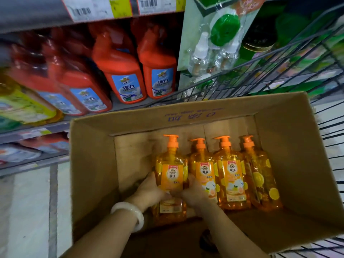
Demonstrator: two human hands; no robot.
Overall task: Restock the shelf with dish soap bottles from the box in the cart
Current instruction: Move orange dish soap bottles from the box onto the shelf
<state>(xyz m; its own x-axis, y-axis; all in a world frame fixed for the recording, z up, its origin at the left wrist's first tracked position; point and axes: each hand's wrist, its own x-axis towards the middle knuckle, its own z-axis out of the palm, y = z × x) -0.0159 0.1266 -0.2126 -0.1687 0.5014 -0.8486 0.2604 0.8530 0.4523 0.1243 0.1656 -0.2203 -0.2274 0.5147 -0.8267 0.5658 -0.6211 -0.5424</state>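
Landmark: an open cardboard box [93, 164] sits in a wire cart [327, 127] in front of you; every place below is given from this box.
Bottles in the box: four orange dish soap bottles with pump tops lie in a row on the box floor, pumps pointing away from you.
Bottle you hold: the leftmost bottle [172, 175] of the row, raised a little above the other three bottles [232, 175].
Your left hand [149, 190]: fingers curled round the left side of that bottle; a pale bangle [130, 213] is on the wrist.
Your right hand [193, 194]: fingers wrapped round the bottle's right side, touching the next bottle.
Shelf [37, 127]: left of and beyond the box, holding red bottles [122, 71] with blue labels.
Beyond the box: hanging packets [214, 43] with green parts.
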